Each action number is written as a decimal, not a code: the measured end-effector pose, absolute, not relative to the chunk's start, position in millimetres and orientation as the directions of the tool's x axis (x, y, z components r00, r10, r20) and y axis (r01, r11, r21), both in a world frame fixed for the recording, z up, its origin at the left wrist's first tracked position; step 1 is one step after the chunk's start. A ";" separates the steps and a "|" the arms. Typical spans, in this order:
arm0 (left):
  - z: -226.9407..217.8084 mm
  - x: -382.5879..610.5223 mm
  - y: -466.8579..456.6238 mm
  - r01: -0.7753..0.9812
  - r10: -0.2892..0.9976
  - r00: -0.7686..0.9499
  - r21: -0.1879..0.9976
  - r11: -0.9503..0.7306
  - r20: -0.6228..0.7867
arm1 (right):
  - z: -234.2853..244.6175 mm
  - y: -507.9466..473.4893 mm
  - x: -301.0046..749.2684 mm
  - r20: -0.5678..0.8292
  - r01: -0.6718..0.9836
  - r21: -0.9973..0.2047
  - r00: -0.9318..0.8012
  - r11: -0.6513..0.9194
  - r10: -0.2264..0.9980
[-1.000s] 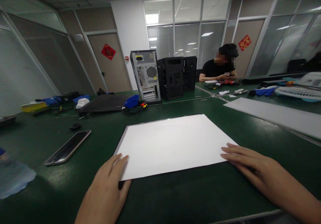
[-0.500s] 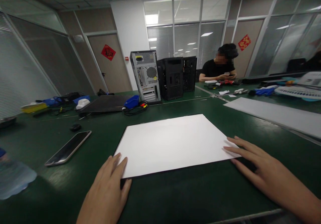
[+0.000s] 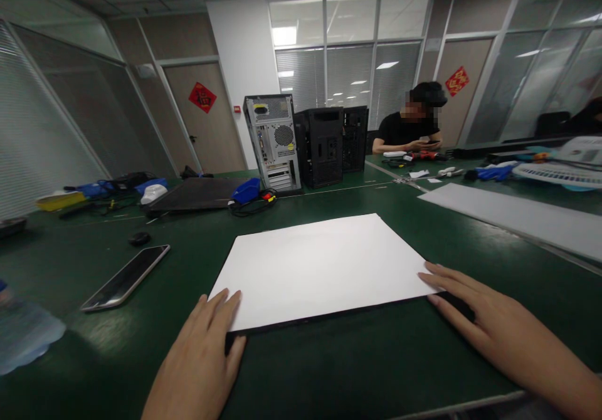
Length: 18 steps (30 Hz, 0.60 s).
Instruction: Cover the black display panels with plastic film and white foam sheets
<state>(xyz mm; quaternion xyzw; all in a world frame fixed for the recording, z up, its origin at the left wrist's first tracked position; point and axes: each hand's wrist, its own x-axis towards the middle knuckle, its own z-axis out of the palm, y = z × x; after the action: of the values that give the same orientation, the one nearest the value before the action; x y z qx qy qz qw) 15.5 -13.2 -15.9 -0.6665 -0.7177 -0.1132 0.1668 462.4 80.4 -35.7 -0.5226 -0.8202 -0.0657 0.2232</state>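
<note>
A white rectangular sheet [image 3: 320, 266] with a dark underside lies flat on the green table [image 3: 357, 363] in front of me. My left hand [image 3: 202, 357] rests flat at the sheet's near left corner, fingers stretched out on its edge. At the near right corner my right hand [image 3: 489, 326] lies with fingers extended, its fingertips touching the sheet's edge. Neither hand holds anything.
A phone [image 3: 126, 277] lies to the left, a clear plastic bottle [image 3: 26, 335] at the far left edge. Computer towers [image 3: 275, 141] stand at the back beside a dark flat panel [image 3: 197, 194]. A second white sheet [image 3: 517, 216] lies right. A person in black [image 3: 409, 128] sits behind.
The sheet has shifted slightly; a dark strip now shows along its near edge. My right hand slid a little to the right and back along the corner.
</note>
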 end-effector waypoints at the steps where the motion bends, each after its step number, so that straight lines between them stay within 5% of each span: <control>1: -15.8 15.6 -13.2 0.995 0.917 -0.053 -0.061 0.083 0.395 | -35.8 80.1 462.7 0.435 0.885 -0.124 -0.357 0.448 0.827; 18: -13.2 15.6 -14.1 0.994 0.930 -0.081 -0.036 0.101 0.359 | -24.3 94.7 520.9 0.488 0.904 -0.106 -0.315 0.413 0.814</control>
<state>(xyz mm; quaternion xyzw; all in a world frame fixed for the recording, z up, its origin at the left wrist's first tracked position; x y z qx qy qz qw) 15.6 -14.1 -13.2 -0.6616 -0.7270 -0.1092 0.1476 520.9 94.7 -24.3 -0.5334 -0.8054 -0.0936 0.2409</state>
